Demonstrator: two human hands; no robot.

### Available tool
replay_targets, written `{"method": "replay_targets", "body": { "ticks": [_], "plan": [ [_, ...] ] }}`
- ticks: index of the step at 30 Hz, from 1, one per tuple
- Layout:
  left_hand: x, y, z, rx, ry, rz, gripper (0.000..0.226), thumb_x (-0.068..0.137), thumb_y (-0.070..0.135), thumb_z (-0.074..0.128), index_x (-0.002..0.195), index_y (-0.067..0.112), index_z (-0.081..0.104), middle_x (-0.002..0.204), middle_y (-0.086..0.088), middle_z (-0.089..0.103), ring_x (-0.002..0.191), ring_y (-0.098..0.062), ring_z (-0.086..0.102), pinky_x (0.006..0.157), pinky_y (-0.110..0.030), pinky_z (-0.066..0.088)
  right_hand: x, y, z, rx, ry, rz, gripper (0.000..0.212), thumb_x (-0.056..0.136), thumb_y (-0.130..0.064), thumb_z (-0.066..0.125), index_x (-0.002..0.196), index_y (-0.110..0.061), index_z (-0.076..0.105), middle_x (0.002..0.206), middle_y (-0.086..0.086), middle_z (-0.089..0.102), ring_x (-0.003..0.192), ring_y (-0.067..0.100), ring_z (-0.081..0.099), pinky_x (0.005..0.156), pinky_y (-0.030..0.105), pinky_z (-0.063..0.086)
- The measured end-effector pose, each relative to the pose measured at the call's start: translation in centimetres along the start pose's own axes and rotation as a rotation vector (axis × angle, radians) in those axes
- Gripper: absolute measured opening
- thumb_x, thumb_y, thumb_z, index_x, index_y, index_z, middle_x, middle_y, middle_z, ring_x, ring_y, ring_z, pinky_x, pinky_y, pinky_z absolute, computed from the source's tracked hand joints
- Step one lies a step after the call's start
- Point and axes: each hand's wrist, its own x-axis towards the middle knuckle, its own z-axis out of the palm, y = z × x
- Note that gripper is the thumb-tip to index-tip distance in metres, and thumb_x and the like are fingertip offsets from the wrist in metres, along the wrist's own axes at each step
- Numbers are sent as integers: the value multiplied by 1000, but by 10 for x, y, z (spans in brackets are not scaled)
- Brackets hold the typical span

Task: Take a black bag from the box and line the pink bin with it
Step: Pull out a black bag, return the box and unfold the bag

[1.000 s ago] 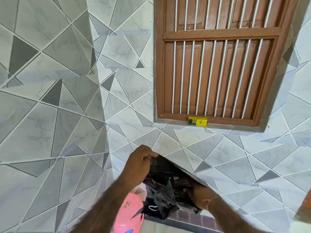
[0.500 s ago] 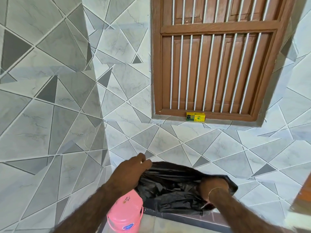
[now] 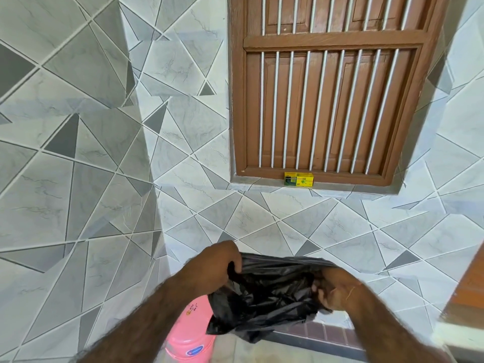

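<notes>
Black bag (image 3: 264, 297) is held in the air, mouth spread between both hands, directly above and to the right of the pink bin (image 3: 192, 334). Left hand (image 3: 213, 265): fingers clamped on the bag's left rim. Right hand (image 3: 337, 289): fingers curled, gripping the right rim. The box (image 3: 298, 178) (yellow-green) sits on the window ledge, well above the bin.

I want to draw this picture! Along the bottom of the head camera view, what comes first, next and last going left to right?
Pink bin → left hand → black bag → right hand, both hands in a shut grip on the bag's rim.
</notes>
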Motion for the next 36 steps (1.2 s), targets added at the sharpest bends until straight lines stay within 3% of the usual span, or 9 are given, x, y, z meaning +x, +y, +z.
{"method": "replay_targets", "body": {
  "ticks": [5,9,13,20,27,29,32,34,36],
  "plan": [
    [9,10,1,41,201,-201,35,92,13,45,122,22,60,124,1,59,113,-21,56,101,-34,44,-3,-2,20,-195,78,-248,23,93,-22,53,76,-10,65,58,9,66,44,20,61,41,24,48],
    [9,0,-5,43,262,-244,47,82,16,60,127,27,53,123,0,55,111,-25,58,99,-38,48,8,15,13,-1178,397,-483,49,95,-50,30,107,-22,68,107,3,73,100,20,67,93,31,48],
    [0,-14,-1,25,112,-98,56,83,-1,55,126,35,54,125,2,47,111,-23,57,97,-36,50,13,32,2,-1394,543,-373,38,91,-33,42,117,-26,68,119,-6,69,116,20,61,96,37,48],
    [-7,-29,-5,196,33,68,43,75,-6,58,72,37,57,125,18,42,106,-10,52,79,-32,54,16,24,-20,-1443,660,-193,43,97,-27,37,137,-20,50,143,0,52,132,23,48,105,38,43],
    [-2,-22,-4,630,114,-368,26,85,8,50,108,16,60,111,-5,55,107,-27,53,81,-40,50,17,21,-13,-1551,666,-300,36,86,-24,50,118,-29,66,122,-6,67,116,22,61,82,39,50],
    [-3,-31,2,473,149,-484,28,84,13,50,110,20,57,109,-5,56,105,-28,57,82,-41,53,13,19,-6,-1567,679,-301,35,86,-22,50,116,-28,67,120,-6,68,113,22,63,76,37,47],
    [-4,-31,10,-242,378,-613,26,79,19,64,102,28,57,97,1,65,93,-27,64,83,-41,57,10,21,-1,-1552,745,-316,35,83,-20,50,111,-30,68,112,-6,70,105,22,65,70,35,42],
    [-1,-12,11,-876,483,-689,29,79,2,68,99,22,59,93,-3,68,84,-23,64,72,-34,59,8,23,4,-1581,731,-332,34,82,-18,51,109,-29,69,110,-7,71,104,20,66,70,35,43],
    [0,-6,16,-1046,474,-651,36,78,-8,66,96,22,59,88,-5,67,80,-22,63,65,-31,55,5,22,6,-1555,707,-342,35,82,-21,51,111,-29,68,115,-8,69,109,19,64,72,35,46]
  ]
}}
